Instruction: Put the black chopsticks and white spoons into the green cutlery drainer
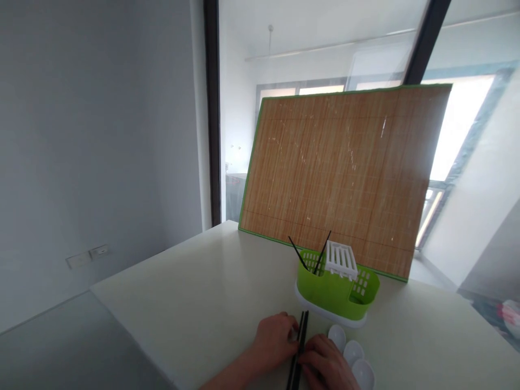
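Several black chopsticks (302, 330) lie bunched lengthwise on the white table, their tips pointing away from me. My left hand (275, 335) is on their left side, fingers curled and closed against them. From the right, my right hand (325, 362) has its bent fingers closed on the same bunch; some fingertips are hidden. Beside my right hand sit white spoons (353, 352) in a row, bowls upward, their handles out of sight. Just beyond stands a green utensil holder (333, 292) with a white base, a white slotted rack and two chopsticks leaning in its left compartment.
A bamboo mat (337, 168) with green edging leans upright behind the holder, against a glass partition. The white table (195, 292) stretches to the left and right. A grey wall with sockets (87, 256) is at the left.
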A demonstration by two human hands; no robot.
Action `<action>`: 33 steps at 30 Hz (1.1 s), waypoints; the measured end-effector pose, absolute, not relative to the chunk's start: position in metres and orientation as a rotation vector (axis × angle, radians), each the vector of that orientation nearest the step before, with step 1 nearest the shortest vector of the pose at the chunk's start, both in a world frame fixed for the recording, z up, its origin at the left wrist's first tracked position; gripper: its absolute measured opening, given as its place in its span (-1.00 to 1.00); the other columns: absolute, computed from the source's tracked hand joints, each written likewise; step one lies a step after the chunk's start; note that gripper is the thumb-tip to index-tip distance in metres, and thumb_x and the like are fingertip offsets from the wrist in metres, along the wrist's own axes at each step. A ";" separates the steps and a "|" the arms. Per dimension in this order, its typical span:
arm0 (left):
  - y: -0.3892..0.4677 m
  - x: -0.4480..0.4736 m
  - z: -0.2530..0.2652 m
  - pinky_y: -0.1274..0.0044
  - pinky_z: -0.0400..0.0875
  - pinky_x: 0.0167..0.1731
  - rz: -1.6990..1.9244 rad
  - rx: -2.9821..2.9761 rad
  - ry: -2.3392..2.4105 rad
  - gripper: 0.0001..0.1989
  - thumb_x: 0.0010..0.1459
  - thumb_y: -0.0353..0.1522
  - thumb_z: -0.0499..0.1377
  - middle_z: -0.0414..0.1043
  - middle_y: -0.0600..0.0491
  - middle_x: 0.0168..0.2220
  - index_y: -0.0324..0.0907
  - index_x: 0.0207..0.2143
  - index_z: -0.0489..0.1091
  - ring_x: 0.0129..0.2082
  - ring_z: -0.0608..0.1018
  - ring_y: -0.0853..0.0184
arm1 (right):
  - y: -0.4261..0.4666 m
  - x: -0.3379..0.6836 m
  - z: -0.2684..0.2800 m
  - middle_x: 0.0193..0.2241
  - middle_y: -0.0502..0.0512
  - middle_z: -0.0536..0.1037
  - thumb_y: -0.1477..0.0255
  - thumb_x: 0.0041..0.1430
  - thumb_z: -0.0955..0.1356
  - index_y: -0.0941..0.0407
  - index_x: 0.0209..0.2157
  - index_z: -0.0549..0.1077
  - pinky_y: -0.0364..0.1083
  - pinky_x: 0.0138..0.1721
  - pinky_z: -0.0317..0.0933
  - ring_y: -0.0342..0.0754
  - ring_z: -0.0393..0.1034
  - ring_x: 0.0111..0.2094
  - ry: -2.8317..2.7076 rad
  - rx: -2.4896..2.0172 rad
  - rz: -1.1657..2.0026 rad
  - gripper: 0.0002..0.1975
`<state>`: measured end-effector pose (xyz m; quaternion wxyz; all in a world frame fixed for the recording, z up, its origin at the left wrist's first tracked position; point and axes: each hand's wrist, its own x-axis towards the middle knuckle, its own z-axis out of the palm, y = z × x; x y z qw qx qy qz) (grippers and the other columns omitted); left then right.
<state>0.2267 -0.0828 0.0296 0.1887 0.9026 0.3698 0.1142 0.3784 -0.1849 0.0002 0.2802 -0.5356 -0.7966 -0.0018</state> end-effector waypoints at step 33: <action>-0.059 0.219 0.059 0.39 0.39 -0.27 0.226 2.872 1.207 -0.63 0.07 -0.63 -0.11 0.47 -0.13 -0.27 -0.28 -0.17 0.37 -0.27 0.53 0.16 | -0.167 0.389 -0.032 -0.43 -0.07 0.45 0.49 -0.16 0.46 0.01 -0.45 0.43 -0.12 -0.30 0.12 -0.07 0.31 -0.32 -2.066 -1.611 -0.268 -0.81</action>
